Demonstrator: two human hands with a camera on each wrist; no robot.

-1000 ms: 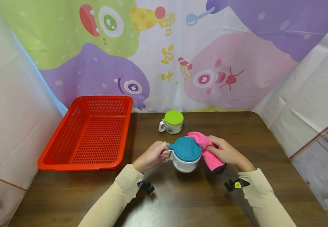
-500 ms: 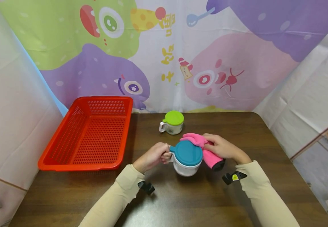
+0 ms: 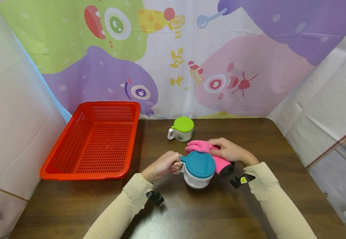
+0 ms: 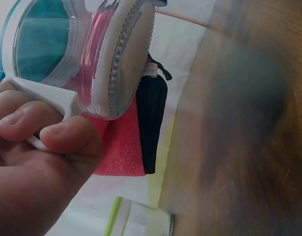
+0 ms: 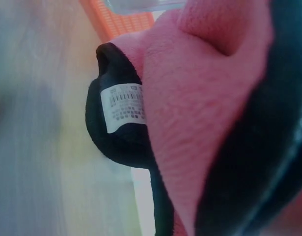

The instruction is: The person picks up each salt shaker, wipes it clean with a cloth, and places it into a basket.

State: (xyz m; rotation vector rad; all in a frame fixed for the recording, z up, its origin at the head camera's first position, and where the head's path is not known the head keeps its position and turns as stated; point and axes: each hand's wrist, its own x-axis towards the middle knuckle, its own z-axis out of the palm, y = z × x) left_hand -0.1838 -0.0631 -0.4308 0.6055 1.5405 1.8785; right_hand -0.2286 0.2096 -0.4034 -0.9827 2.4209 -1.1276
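My left hand (image 3: 164, 165) grips the white handle of a clear lidded jar (image 3: 199, 182) with a teal lid. In the left wrist view the jar (image 4: 99, 59) is off the table, its ribbed base showing. My right hand (image 3: 231, 151) holds a folded pink cloth (image 3: 198, 146) with a black edge against the jar's far right side. Filling much of the right wrist view, the cloth (image 5: 190, 98) shows a white label; the right hand's fingers are mostly hidden there. Behind these stands a similar jar with a green lid (image 3: 183, 124).
A red plastic basket (image 3: 135, 139) with slotted walls stands on the left of the brown wooden table (image 3: 190, 219). A printed curtain (image 3: 173, 96) hangs along the table's back edge. Black wrist cameras (image 3: 155, 198) are strapped to both sleeves.
My right hand has slid the pink cloth leftward around the jar's far side. The teal-lidded jar has shifted slightly toward me and to the right. The green-lidded jar and basket stay put.
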